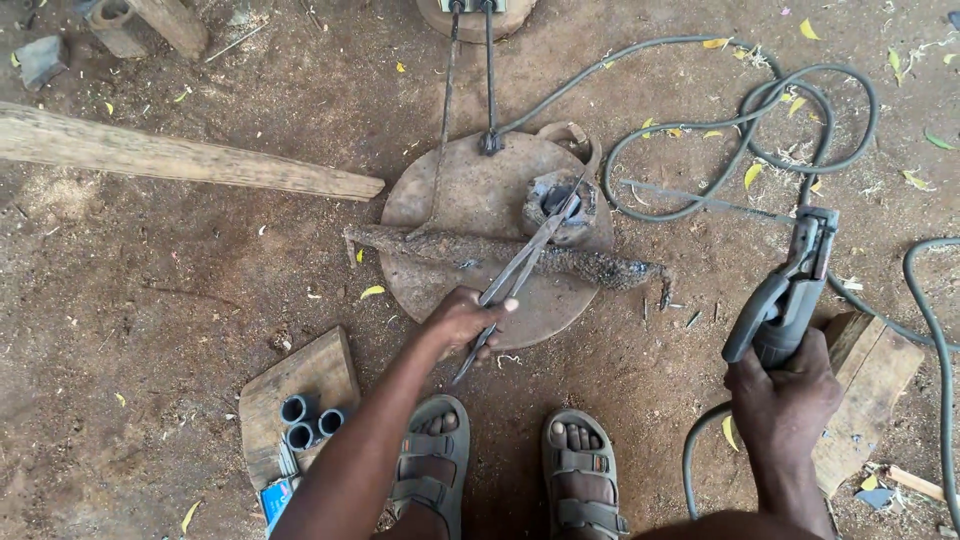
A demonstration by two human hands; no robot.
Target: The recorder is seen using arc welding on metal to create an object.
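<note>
At your ten o'clock lies a long wooden pole (190, 158). At seven o'clock, three short grey pipe bits (306, 422) sit on a wooden board (310, 375).

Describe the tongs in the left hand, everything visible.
The tongs are long, thin and of dull grey metal, two flat arms crossing near mid-length. The left hand grips the handle ends, which stick out below the fist. They slant up and to the right over the round rusty plate, crossing the crusted bar that lies on it. Their tips reach into the short grey ring-shaped piece on the plate, apparently clamping its wall; the exact bite is hard to make out.
</note>
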